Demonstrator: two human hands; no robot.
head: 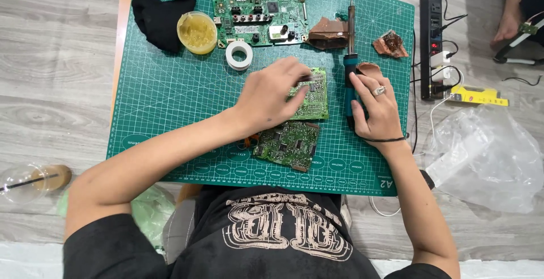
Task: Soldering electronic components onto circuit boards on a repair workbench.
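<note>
Left hand (pixel 272 94): fingers curled, fingertips pressing the small green circuit board (pixel 313 94) at mat centre. Right hand (pixel 377 109): fingers wrapped round the teal handle of the soldering iron (pixel 350 58), tip pointing away, just right of that board. Second circuit board (pixel 289 143) lies below. Green cutting mat (pixel 170 97) carries tape roll (pixel 239 55), flux tub (pixel 196 32), black cloth (pixel 158 15)

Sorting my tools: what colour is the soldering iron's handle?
Teal-blue and black, on the soldering iron under the right hand; head view.

Head camera looks steeply down, close over the cutting mat (pixel 170 86).
</note>
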